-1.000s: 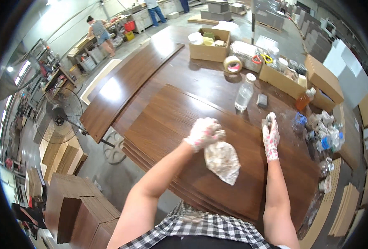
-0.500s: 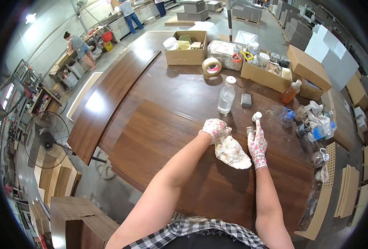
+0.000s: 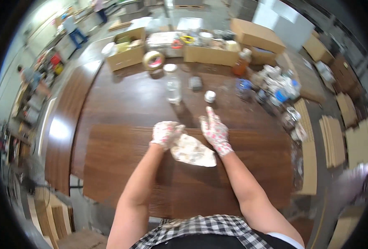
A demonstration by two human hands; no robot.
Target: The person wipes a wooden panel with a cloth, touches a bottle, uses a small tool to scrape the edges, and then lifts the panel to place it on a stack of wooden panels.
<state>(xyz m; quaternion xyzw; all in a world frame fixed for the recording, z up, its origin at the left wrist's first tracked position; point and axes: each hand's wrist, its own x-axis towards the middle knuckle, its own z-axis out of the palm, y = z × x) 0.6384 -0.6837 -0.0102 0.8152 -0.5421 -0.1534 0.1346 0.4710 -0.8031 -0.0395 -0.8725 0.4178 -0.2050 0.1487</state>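
Note:
My left hand [image 3: 166,133], in a white glove with pink dots, is closed on a stained white rag [image 3: 192,151] that hangs over a dark brown wooden panel [image 3: 121,153]. My right hand [image 3: 215,131] wears a matching glove. Its index finger stretches forward, thumb apart, and nothing is seen in it. Just past that fingertip stands a small white container [image 3: 209,96], with a narrow gap between them. Farther off are a clear bottle [image 3: 173,87] with a white cap and a small dark grey block [image 3: 195,83].
Along the far edge stand cardboard boxes [image 3: 211,55] of supplies, a tape roll [image 3: 153,60] and a bottle of orange liquid [image 3: 242,62]. Crumpled plastic and bottles [image 3: 275,85] crowd the right side. Another panel [image 3: 69,124] lies at the left. People work in the far left background.
My view has swung right, so the table things sit farther left. My right fingertip was at the small white container and now is a little short of it. The left hand keeps the rag.

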